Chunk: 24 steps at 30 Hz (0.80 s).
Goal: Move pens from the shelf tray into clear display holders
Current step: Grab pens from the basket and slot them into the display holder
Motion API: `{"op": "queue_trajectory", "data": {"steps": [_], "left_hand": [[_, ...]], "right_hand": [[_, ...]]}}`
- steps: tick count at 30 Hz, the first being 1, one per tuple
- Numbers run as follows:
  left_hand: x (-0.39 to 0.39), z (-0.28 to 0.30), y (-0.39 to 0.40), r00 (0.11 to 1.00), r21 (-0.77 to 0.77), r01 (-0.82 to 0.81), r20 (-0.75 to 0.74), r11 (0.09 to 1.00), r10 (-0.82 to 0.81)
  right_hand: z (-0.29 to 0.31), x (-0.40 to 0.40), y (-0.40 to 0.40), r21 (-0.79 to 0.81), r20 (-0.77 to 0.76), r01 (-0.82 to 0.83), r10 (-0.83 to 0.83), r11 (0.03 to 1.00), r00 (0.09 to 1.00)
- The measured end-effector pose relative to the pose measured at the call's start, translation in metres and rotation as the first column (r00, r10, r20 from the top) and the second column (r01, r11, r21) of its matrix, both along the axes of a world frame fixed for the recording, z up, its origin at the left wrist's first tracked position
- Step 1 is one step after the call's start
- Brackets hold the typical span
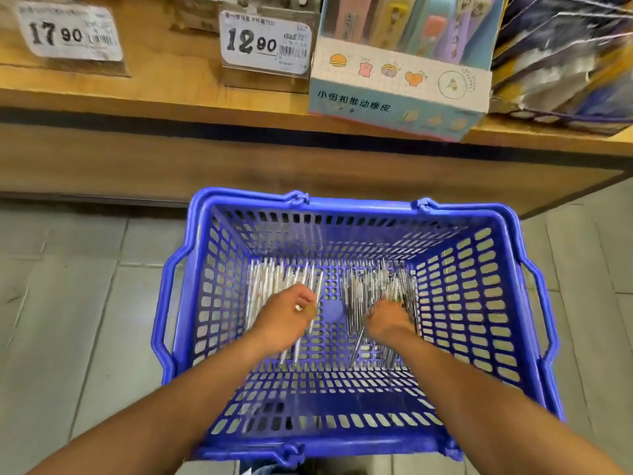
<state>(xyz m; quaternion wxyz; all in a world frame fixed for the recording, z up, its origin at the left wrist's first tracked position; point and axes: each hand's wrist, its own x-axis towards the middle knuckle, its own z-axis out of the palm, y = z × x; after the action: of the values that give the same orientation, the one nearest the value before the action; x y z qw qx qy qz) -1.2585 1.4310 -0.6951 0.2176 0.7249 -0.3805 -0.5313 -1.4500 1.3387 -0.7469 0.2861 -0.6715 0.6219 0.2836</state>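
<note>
Head view: both hands' fingers grasp pens (380, 296) inside blue basket (507, 269) below shelf (171, 108).

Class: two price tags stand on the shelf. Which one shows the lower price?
The right-hand price tag, reading 12.90; the left price tag reads 17.90.
</note>
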Motion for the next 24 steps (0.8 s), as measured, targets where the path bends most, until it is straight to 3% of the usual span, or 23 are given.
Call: {"op": "queue_trajectory", "data": {"steps": [6,11,13,15,17,19,22,24], "left_hand": [[-0.001,-0.029,-0.005,0.998,0.050,-0.037,-0.057,0.998,0.040],[0.001,-0.035,-0.008,0.990,0.066,-0.096,-0.097,0.993,0.102],[-0.001,-0.037,-0.010,0.982,0.088,-0.144,-0.114,0.986,0.153],[-0.005,-0.039,-0.011,0.967,0.115,-0.194,-0.146,0.974,0.210],[-0.010,-0.041,-0.011,0.944,0.145,-0.207,-0.230,0.968,0.236],[-0.013,-0.042,-0.011,0.912,0.192,-0.208,-0.317,0.959,0.262],[-0.014,-0.045,-0.011,0.890,0.205,-0.273,-0.318,0.940,0.327],[-0.011,-0.049,-0.012,0.904,0.179,-0.309,-0.249,0.934,0.347]], "right_hand": [[-0.039,0.022,0.007,-0.002,-0.027,0.075,-0.075,0.997,0.997],[-0.024,0.034,-0.008,0.033,0.189,0.064,-0.069,0.997,0.980],[-0.012,0.038,-0.015,0.191,0.433,0.115,-0.189,0.975,0.881],[0.000,0.042,-0.015,0.402,0.596,0.148,-0.381,0.903,0.707],[0.005,0.046,-0.013,0.515,0.658,0.142,-0.496,0.845,0.567],[0.004,0.049,-0.013,0.541,0.692,0.139,-0.533,0.830,0.487],[-0.003,0.045,-0.014,0.454,0.732,0.158,-0.468,0.877,0.495],[-0.014,0.039,-0.015,0.308,0.685,0.232,-0.384,0.923,0.619]]}}
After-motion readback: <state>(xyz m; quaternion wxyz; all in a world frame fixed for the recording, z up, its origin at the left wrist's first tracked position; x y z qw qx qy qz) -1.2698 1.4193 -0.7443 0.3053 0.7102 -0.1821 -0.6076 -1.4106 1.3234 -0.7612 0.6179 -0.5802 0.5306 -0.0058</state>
